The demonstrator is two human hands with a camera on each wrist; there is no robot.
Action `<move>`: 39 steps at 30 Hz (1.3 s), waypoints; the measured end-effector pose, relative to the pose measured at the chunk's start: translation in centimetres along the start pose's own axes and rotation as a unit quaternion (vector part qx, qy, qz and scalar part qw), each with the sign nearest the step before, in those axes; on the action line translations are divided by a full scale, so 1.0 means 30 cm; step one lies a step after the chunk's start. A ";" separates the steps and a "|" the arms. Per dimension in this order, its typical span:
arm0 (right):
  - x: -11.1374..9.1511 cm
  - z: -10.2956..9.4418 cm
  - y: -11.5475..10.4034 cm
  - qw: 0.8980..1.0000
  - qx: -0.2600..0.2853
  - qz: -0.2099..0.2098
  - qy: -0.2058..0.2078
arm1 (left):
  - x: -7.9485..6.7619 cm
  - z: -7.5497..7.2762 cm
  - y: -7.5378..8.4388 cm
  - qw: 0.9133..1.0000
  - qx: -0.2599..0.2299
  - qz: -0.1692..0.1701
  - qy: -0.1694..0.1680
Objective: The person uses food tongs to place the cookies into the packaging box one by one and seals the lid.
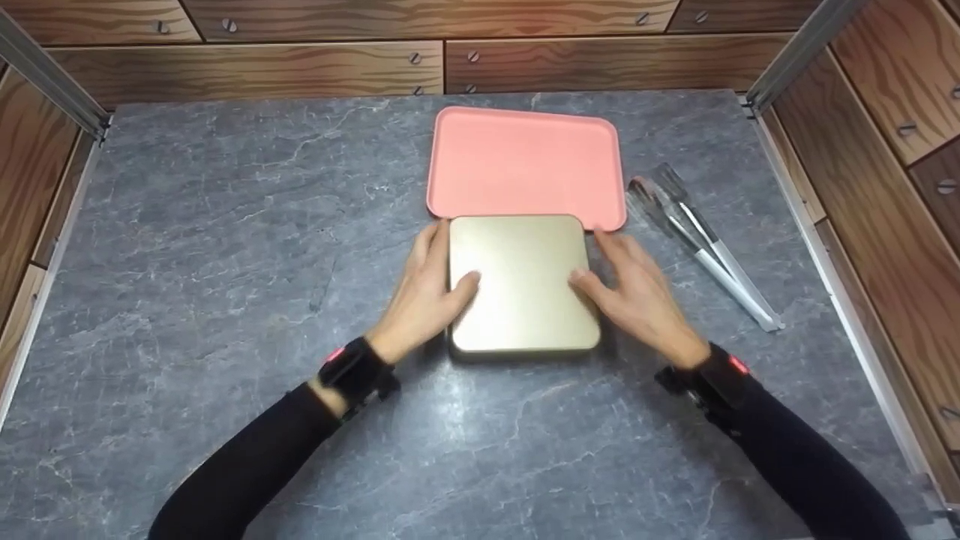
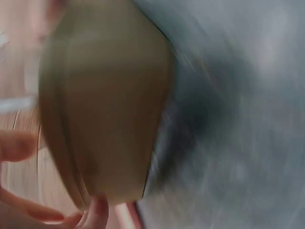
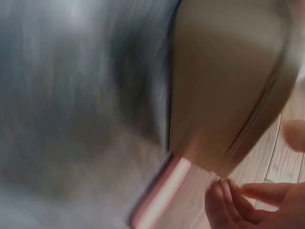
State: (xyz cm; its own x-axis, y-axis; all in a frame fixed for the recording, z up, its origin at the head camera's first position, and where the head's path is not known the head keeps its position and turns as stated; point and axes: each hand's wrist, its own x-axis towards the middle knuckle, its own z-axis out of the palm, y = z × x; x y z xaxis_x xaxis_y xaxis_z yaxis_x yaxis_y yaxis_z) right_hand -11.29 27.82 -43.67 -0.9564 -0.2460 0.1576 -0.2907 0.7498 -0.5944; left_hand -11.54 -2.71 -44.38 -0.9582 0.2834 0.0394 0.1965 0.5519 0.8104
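Observation:
A square, pale gold tin box (image 1: pixel 521 289) with rounded corners and a closed lid lies between the two hands. My left hand (image 1: pixel 424 292) grips its left side, with the thumb over the top edge. On the opposite side my right hand (image 1: pixel 637 296) holds the box likewise, thumb at the lid's right edge. Both wrist views show the tin's side wall (image 2: pixel 114 114) and the lid seam, blurred. Fingers (image 3: pixel 221 202) of the right hand are near the tin's far corner in the right wrist view. The underside of the box is hidden.
Directly behind the tin, a pink rectangular tray (image 1: pixel 525 161) lies on the grey marbled table (image 1: pixel 225 262). A pair of metal tongs (image 1: pixel 724 274) rests to the right of the tray. Wood-patterned panels (image 1: pixel 300 71) stand around the back and sides.

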 end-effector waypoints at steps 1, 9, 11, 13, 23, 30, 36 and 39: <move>0.018 0.004 0.000 1.000 -0.024 -0.017 0.001 | 0.016 0.009 -0.001 0.999 0.035 0.017 0.001; 0.106 0.102 -0.007 0.987 -0.105 -0.055 -0.105 | 0.084 0.062 -0.044 0.978 0.195 0.052 -0.058; 0.112 0.112 -0.007 0.987 -0.104 -0.058 -0.107 | 0.091 0.062 -0.052 0.977 0.196 0.057 -0.057; 0.121 0.109 -0.005 0.987 -0.104 -0.061 -0.107 | 0.102 0.060 -0.054 0.979 0.187 0.064 -0.054; 0.049 0.106 -0.053 0.980 -0.161 -0.057 -0.099 | 0.029 0.058 0.007 0.975 0.207 0.055 -0.063; -0.032 0.150 -0.082 0.984 -0.131 -0.080 -0.090 | -0.052 0.123 0.009 0.962 0.252 0.091 -0.055; -0.022 0.125 -0.076 0.981 -0.136 -0.086 -0.104 | -0.037 0.131 0.014 0.958 0.263 0.098 -0.065; -0.004 0.085 -0.084 0.978 -0.137 -0.085 -0.129 | -0.029 0.099 0.027 0.957 0.262 0.096 -0.085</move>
